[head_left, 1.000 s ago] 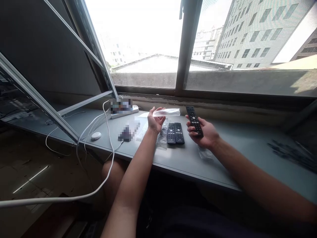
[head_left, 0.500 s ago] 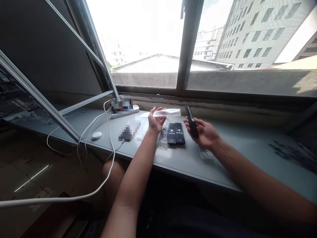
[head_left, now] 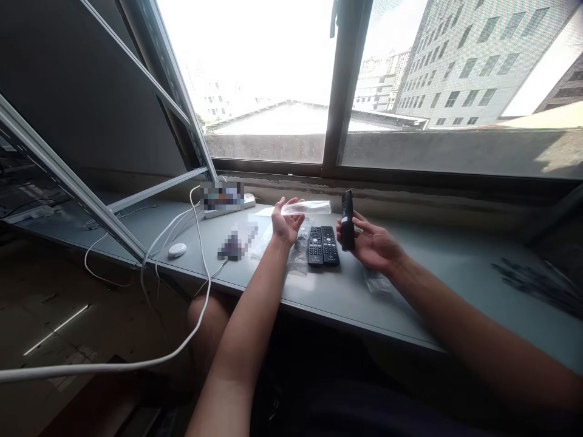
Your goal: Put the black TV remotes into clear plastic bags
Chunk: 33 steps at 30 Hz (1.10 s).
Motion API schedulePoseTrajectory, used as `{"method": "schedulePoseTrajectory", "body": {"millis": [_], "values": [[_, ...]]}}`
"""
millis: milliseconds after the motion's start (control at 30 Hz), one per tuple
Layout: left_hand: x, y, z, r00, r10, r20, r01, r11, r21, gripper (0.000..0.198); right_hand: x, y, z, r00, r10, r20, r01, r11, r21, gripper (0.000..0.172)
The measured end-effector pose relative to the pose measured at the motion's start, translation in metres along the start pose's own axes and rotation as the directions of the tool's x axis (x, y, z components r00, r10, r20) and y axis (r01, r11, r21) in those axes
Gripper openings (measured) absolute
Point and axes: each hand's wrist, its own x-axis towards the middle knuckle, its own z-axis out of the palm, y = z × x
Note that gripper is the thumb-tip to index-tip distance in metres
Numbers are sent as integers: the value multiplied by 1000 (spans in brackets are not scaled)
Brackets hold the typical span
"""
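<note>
My left hand (head_left: 286,223) is raised above the grey table (head_left: 432,285), its fingers closed on one end of a clear plastic bag (head_left: 310,207) that sticks out to the right. My right hand (head_left: 371,244) grips a black remote control (head_left: 347,227), now turned on edge so only its narrow side shows. Two more black remotes (head_left: 323,245) lie side by side, buttons up, on the table between my hands. More crumpled clear plastic (head_left: 298,252) lies under my left wrist.
A white power strip (head_left: 228,203) with white cables (head_left: 191,243) sits at the back left, and a small white round device (head_left: 177,249) lies near the table's front edge. A metal frame (head_left: 104,206) slants across the left. Dark bundled items (head_left: 537,282) lie far right. A window ledge runs behind.
My right hand has rolled the remote from buttons-up onto its edge and brought it slightly left, towards the bag. My left hand and the bag have stayed still.
</note>
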Motion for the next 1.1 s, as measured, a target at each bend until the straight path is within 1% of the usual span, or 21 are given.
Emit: {"method": "schedulePoseTrajectory", "body": {"millis": [67,133,200,300,467,600,700,800,867,967,1033,1100], "values": [[0,0,0,1000,2,3,-2,1000,4,37,2,2,-3,998,-55,39,58,996,-62,25],[1,0,-1,1000,9,6,-9,1000,5,37,4,4,-5,993,-92,69,98,991,-91,19],[1,0,-1,1000,21,9,-21,1000,2,38,6,5,-7,992,-114,62,119,989,-93,17],[2,0,-2,999,36,7,-36,999,-5,38,9,8,-9,990,-137,29,139,986,-95,22],[1,0,-2,999,43,2,-43,999,-11,37,12,10,-12,984,-178,-17,175,979,-105,36],[1,0,-2,999,39,-1,-39,999,-17,38,13,11,-12,972,-235,-1,232,962,-145,37],[2,-1,-2,999,34,-2,-34,999,-13,39,13,13,-12,938,-347,18,341,910,-235,41],[3,-2,-3,999,37,7,-37,999,-3,40,8,15,-12,877,-469,98,468,792,-393,40],[3,-3,-3,999,41,14,-41,999,3,39,3,16,-9,845,-509,162,519,709,-478,37],[2,-3,-3,999,48,21,-48,999,4,38,-5,16,-2,808,-547,220,574,647,-501,32],[2,-3,-3,999,50,17,-50,999,-1,38,-9,16,4,775,-586,235,616,619,-488,29],[2,-2,-3,999,46,9,-46,999,-10,38,-12,15,9,758,-606,240,636,606,-478,30]]}}
